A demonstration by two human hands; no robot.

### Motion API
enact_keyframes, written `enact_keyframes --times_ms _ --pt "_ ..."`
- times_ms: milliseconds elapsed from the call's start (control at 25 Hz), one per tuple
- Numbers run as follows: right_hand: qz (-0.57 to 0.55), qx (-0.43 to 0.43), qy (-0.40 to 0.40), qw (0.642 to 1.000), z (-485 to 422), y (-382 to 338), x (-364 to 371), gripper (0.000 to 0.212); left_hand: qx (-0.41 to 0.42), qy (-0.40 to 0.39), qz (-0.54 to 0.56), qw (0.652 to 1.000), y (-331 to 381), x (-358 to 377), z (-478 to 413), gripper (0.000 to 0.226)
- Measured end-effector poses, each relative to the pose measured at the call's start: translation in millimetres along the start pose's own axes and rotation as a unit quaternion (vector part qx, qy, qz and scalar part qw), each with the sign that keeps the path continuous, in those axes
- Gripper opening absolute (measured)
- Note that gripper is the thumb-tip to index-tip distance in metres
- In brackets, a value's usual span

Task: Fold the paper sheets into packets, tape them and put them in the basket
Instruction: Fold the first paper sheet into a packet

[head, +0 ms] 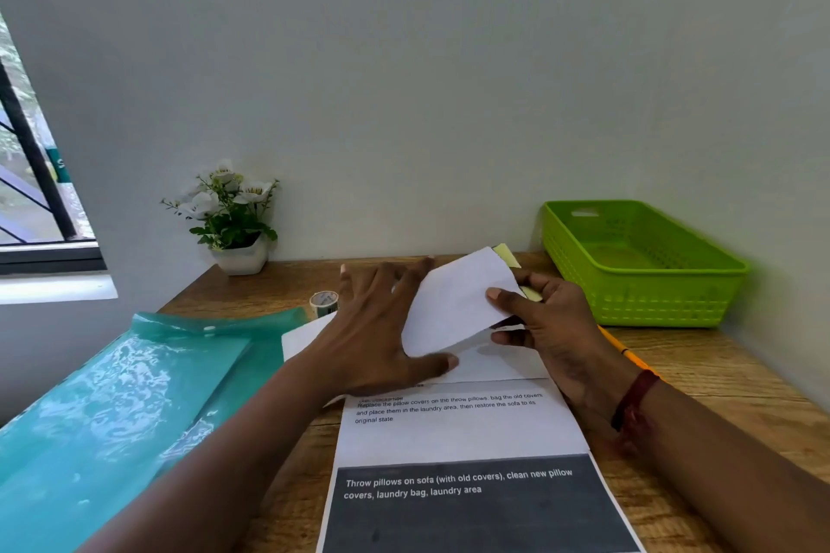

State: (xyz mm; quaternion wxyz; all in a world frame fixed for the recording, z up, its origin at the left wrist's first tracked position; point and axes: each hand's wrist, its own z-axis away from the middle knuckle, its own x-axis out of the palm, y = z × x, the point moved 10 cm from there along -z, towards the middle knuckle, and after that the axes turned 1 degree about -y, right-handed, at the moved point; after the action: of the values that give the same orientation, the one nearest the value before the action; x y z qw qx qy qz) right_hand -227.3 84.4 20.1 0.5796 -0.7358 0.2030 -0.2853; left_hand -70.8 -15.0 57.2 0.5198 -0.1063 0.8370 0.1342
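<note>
Your left hand (381,328) lies flat with the fingers spread and straight, and its thumb presses the near edge of the white sheet (453,305) down toward the bench (718,395). Your right hand (548,319) pinches that sheet's right edge between thumb and fingers and holds the flap raised and slanted. To my eye the fold is only half made. A yellow-green slip (505,254) peeks out behind the flap's far corner. I cannot tell whether your right fingers hold it too.

If you lay the flap down at this slant, the crease will likely run crooked and the packet will not close square. Your left thumb looks like the only anchor, and the sheet seems to overlap the smooth printed page (458,431), so lifting the thumb early could let it skid. The slip may slide out when you press. The tape roll (324,302) sits just beside your left hand, on the far left side, where a careless sweep could send it rolling.

The green basket (664,301) stands at the far right, well apart from the sheet.

The bench is bare wood set against a pale wall (404,81). A teal plastic folder (134,395) covers its left side, and a pencil (629,352) lies by your right wrist. A potted plant (233,216) with white flowers stands far left, near a barred window (31,175).
</note>
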Motion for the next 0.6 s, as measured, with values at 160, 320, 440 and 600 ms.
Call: enact_keyframes --times_ms 160,320,440,600 --pt "-0.039 -0.047 0.036 0.997 -4.4 -13.9 -7.0 0.037 -0.035 0.021 0.120 0.992 -8.1 -9.3 -5.4 0.081" --pt "-0.094 -0.067 0.079 0.990 -8.9 -20.1 -9.6 0.047 -0.085 0.009 0.239 0.967 -8.0 -14.3 -9.9 0.052" --pt "-0.098 -0.046 0.070 0.992 -6.8 -19.5 -3.6 0.046 -0.151 -0.018 0.454 0.878 -6.7 2.0 -4.9 0.047" --pt "-0.084 -0.006 -0.007 0.996 -0.7 -10.1 16.0 0.042 -0.230 0.022 0.603 0.763 -6.0 17.0 3.5 0.036"
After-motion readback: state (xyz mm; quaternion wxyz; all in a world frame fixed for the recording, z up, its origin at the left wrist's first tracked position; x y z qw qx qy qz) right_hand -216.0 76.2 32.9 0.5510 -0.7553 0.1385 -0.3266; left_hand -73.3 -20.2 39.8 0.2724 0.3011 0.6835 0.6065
